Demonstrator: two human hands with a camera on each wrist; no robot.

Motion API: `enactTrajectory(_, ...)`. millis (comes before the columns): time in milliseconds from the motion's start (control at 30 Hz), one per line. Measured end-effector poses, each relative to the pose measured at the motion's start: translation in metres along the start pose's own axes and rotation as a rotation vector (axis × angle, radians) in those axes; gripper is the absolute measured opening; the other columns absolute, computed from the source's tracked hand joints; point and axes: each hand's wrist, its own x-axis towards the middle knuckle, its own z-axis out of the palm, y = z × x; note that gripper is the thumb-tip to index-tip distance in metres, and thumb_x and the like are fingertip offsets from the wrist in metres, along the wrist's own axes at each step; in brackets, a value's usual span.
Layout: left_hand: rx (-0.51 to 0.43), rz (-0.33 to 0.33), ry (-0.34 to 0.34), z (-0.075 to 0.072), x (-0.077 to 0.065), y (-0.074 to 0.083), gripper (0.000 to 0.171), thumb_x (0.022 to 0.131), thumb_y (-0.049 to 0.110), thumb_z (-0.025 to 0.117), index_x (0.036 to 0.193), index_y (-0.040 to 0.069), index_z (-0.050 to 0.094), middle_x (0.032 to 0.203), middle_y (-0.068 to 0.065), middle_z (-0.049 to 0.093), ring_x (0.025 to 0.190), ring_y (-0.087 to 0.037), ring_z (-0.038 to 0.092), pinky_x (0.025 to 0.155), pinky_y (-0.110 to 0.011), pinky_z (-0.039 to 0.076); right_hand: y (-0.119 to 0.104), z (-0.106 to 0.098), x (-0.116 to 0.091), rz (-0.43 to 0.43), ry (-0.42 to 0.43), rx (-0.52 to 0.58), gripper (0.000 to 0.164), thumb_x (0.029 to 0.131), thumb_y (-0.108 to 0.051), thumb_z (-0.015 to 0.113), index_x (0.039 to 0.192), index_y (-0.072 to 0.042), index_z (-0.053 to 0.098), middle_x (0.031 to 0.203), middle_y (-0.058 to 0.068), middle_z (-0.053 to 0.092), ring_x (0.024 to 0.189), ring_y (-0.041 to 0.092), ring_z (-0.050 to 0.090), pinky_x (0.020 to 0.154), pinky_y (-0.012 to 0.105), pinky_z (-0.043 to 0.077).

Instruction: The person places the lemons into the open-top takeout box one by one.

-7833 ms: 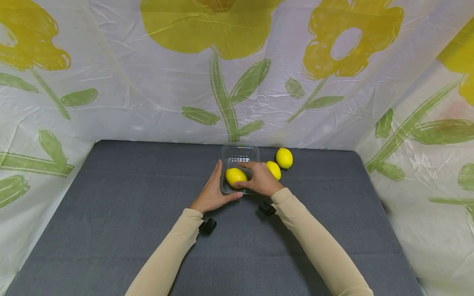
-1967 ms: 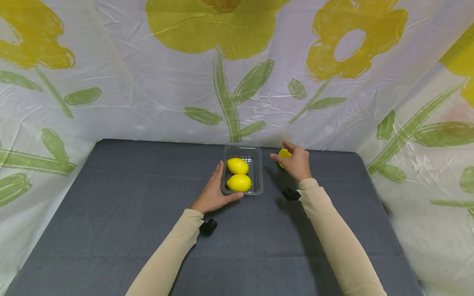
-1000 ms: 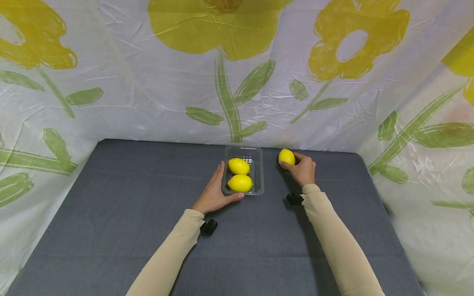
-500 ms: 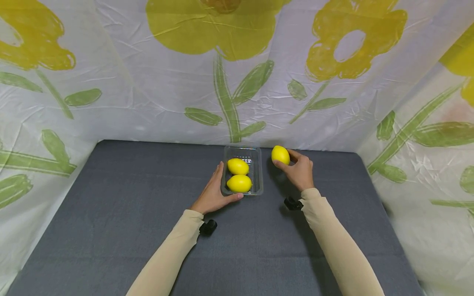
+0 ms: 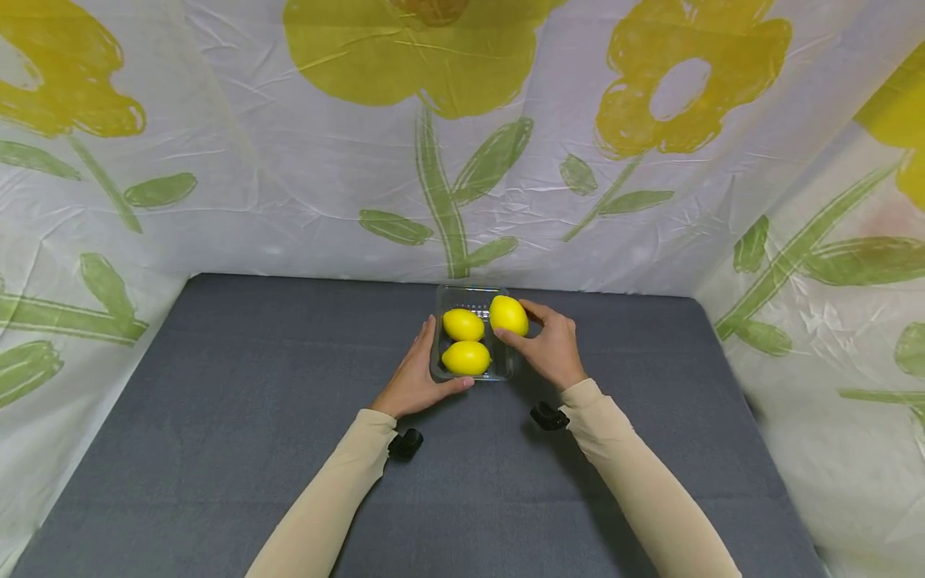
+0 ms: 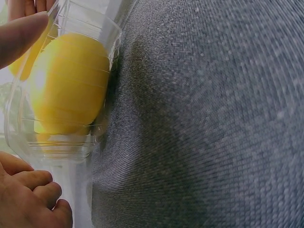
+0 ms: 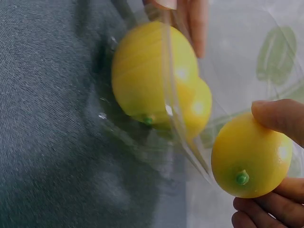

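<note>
A clear plastic container (image 5: 499,368) stands on the grey cloth with two yellow lemons inside: a rear lemon (image 5: 463,324) and a front lemon (image 5: 466,358). My left hand (image 5: 415,379) rests against it, straight fingers along the left wall and thumb along the front edge. Between thumb and fingers, my right hand (image 5: 552,345) grips a third lemon (image 5: 509,315), which overlaps the container's right rim in the head view. In the right wrist view this held lemon (image 7: 251,154) shows its green stem end beside the container wall. Through the clear wall, the left wrist view shows the front lemon (image 6: 71,83).
Grey cloth (image 5: 275,449) covers the table. Behind it and at both sides hangs a white sheet (image 5: 303,185) printed with yellow flowers; the container stands close to the table's rear edge. A small black camera (image 5: 549,416) sits at each wrist.
Earlier the container held one lemon, with two lying to its right; a second then appeared inside. My right hand has taken the last lemon and carried it left to the container. The left hand has stayed put.
</note>
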Motion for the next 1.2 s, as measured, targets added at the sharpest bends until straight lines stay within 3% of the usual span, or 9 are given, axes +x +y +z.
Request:
enactTrajectory(433,-0.006,-0.008,-0.011,0.0,-0.001,0.001,0.123,0.085,0.054,0.078,0.164,0.014,-0.007,0.17,-0.013,-0.003,0.155,-0.035,0.001,0.118,-0.064,0.016,-0.007,0.02,0.002,-0.03,-0.071,-0.047,0.068,0.085,-0.03,0.085,0.136,0.006,0.06,0.129,0.023,0.065,0.117,0.036,0.063,0.098,0.05,0.051)
enactTrajectory(733,-0.007,0.007,0.004,0.001,0.001,-0.001,0.124,0.084,0.054,0.08,0.163,0.01,-0.005,0.169,-0.016,-0.002,0.154,-0.036,0.002,0.118,-0.064,0.017,-0.009,0.023,0.003,-0.047,-0.074,-0.1,0.067,0.087,-0.033,0.083,0.135,0.007,0.061,0.131,0.023,0.064,0.122,0.038,0.06,0.102,0.052,0.048)
enactTrajectory(1200,0.0,-0.008,0.004,0.001,0.002,-0.003,0.124,0.084,0.055,0.079,0.164,0.01,-0.005,0.17,-0.014,-0.002,0.155,-0.034,0.003,0.117,-0.065,0.018,-0.008,0.023,0.005,-0.054,-0.052,-0.128,0.055,0.089,-0.021,0.082,0.133,0.006,0.063,0.126,0.022,0.067,0.116,0.036,0.064,0.099,0.051,0.051)
